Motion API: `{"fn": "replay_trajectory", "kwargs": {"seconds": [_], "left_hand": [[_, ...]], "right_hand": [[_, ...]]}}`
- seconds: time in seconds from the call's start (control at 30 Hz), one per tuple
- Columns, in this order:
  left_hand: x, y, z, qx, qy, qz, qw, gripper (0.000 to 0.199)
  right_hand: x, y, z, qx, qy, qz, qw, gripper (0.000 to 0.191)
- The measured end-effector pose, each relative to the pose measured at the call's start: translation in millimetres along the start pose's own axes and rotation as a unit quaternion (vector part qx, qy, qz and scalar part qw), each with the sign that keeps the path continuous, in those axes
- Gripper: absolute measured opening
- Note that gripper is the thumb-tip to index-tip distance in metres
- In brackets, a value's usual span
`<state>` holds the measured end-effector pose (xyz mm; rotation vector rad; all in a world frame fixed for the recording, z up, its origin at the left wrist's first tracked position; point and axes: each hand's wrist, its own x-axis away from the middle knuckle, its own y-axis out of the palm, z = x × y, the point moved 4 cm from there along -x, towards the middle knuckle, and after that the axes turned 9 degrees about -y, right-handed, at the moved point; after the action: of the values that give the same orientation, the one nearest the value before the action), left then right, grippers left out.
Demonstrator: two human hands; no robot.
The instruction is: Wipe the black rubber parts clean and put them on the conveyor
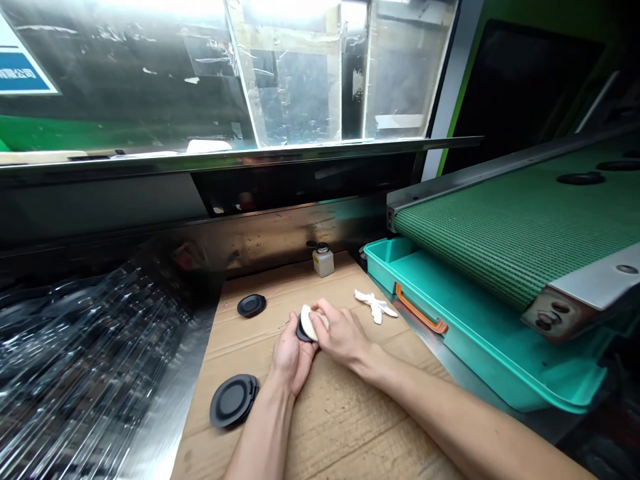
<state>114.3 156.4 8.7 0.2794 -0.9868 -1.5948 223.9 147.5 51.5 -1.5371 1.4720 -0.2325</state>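
Note:
Over the cardboard sheet (360, 427), my left hand (290, 360) cups a small black round disc (301, 332), its fingers curled underneath. My right hand (345, 335) pinches a white, rounded pad (307, 323) and presses it against the disc's top; the pad hides much of the disc. Left of my hands lies a small black round cap (251, 305). Closer to me, beside my left forearm, is a larger black round lid (233, 401). White scraps (376, 307) lie to the right of my hands.
A small square bottle (323, 261) stands at the cardboard's back edge. To the right, a teal tray (490, 363) with an orange handle (421, 311) sits under a green conveyor belt (520, 220) carrying black round parts (581, 179). Shiny clear plastic (75, 373) fills the left side.

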Motion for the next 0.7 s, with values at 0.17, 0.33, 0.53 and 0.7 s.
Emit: {"fn": "replay_trajectory", "kwargs": {"seconds": [0.17, 0.33, 0.53, 0.7], "left_hand": [[-1, 0.2, 0, -0.002, 0.014, 0.027, 1.0, 0.036], [-2, 1.2, -2, -0.005, 0.016, 0.035, 0.999, 0.031], [-1, 1.7, -1, -0.024, 0.025, 0.031, 0.999, 0.032], [0, 2.6, -1, -0.044, 0.023, 0.046, 0.998, 0.033]], "right_hand": [[-1, -2, 3, 0.153, 0.061, -0.046, 0.985, 0.028], [-4, -1, 5, 0.136, 0.021, -0.062, 0.989, 0.026], [-7, 0, -1, 0.152, 0.011, -0.049, 0.987, 0.027], [0, 0, -5, 0.161, 0.043, -0.071, 0.983, 0.03]]}}
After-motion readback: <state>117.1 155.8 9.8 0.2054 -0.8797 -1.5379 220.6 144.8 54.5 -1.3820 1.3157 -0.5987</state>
